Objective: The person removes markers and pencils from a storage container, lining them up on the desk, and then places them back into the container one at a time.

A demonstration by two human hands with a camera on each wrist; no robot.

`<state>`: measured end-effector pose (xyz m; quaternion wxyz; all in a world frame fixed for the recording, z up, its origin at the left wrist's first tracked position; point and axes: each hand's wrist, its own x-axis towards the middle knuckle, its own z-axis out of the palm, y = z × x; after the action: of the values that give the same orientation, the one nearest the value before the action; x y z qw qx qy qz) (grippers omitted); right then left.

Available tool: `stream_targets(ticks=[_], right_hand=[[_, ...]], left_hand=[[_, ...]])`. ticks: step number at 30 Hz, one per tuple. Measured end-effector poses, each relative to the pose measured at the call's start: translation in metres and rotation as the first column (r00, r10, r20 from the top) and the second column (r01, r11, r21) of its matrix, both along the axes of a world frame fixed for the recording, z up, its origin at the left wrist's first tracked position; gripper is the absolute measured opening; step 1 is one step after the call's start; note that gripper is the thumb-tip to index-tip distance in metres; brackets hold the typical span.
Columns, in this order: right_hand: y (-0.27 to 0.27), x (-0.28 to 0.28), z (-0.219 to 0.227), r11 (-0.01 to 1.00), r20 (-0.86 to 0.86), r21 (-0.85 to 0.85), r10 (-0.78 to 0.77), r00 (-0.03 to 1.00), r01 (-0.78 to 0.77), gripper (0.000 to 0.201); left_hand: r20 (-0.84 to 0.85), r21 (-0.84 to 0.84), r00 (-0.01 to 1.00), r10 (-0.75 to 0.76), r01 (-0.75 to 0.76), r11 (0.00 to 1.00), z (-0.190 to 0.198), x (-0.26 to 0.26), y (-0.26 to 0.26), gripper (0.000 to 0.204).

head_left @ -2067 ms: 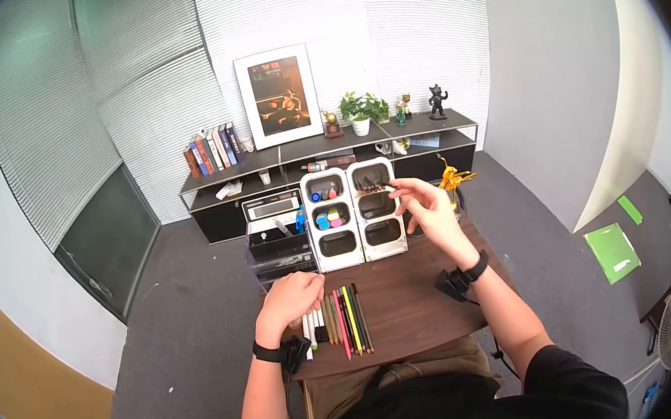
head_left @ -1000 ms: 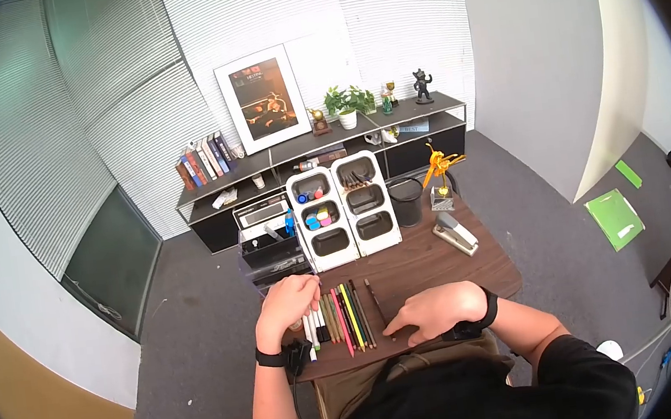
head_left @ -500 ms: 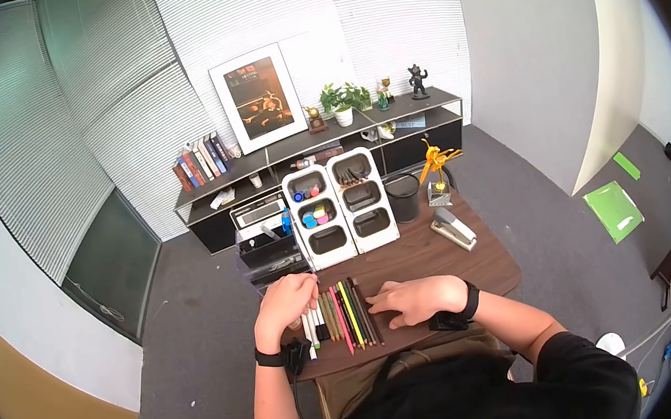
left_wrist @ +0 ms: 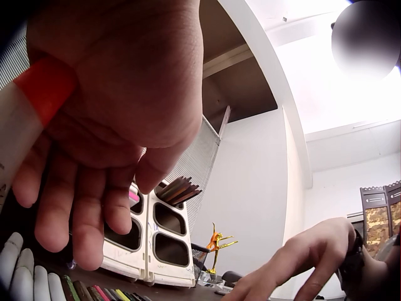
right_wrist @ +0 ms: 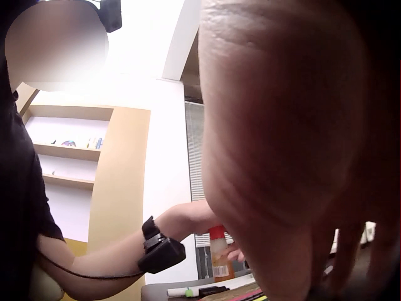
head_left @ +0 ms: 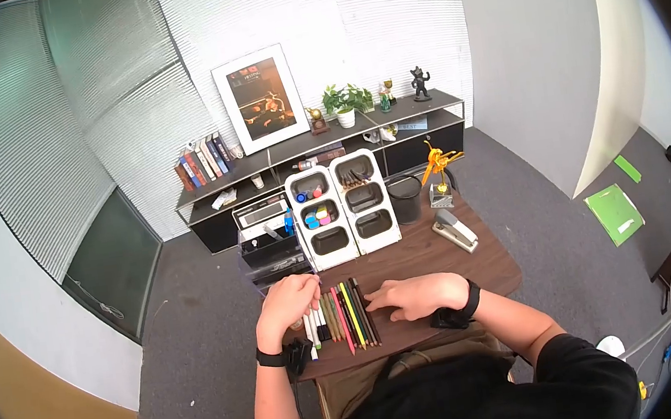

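Side by side on the wooden table lie white markers (head_left: 311, 328), brownish pencils and coloured ones, among them a pink pencil (head_left: 342, 318) and a yellow pencil (head_left: 352, 315). The left hand (head_left: 287, 304) is over the markers' left end, fingers loosely bent and holding nothing in the left wrist view, beside a red-capped bottle (left_wrist: 47, 91). From the right, the right hand (head_left: 418, 296) reaches with its fingertips to the dark pencil at the row's right edge. A white six-compartment organizer (head_left: 357, 252) stands behind, with dark pencils (head_left: 353, 178) in its upper right compartment.
On the table's right are a stapler (head_left: 455, 231), a golden figurine (head_left: 439, 166) and a black mesh bin (head_left: 407, 201). A clear drawer box (head_left: 274, 254) stands left of the organizer. Behind is a low shelf (head_left: 288, 155) with books and a plant.
The right hand has come from the organizer down to the table, then moved left to the pencil row. The separate dark pencil now lies against the others. The left hand has stayed in place.
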<state>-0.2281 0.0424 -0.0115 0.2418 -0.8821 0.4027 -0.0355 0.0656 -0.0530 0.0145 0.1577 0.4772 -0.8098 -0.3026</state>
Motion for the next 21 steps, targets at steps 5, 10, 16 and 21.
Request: stream_targets(ticks=[5, 10, 16, 21], right_hand=[[-0.026, -0.024, 0.005, 0.985, 0.271, -0.112, -0.093, 0.958, 0.128, 0.042], [-0.032, -0.035, 0.017, 0.949, 0.417, -0.173, -0.170, 0.893, 0.262, 0.035], [-0.040, -0.050, 0.023, 0.872, 0.599, -0.270, -0.180, 0.781, 0.409, 0.048], [-0.054, -0.058, 0.034, 0.897, 0.851, 0.048, -0.267, 0.452, 0.438, 0.074]], left_hand=[[0.021, -0.007, 0.999, -0.027, 0.027, 1.000, 0.003, 0.001, 0.002, 0.044], [0.025, -0.029, 0.999, -0.022, 0.023, 0.999, -0.002, 0.001, -0.002, 0.046], [0.025, -0.043, 0.999, -0.034, 0.035, 0.998, -0.003, 0.000, -0.004, 0.046], [0.032, -0.024, 0.999, -0.036, 0.037, 0.999, -0.002, 0.001, -0.004, 0.048]])
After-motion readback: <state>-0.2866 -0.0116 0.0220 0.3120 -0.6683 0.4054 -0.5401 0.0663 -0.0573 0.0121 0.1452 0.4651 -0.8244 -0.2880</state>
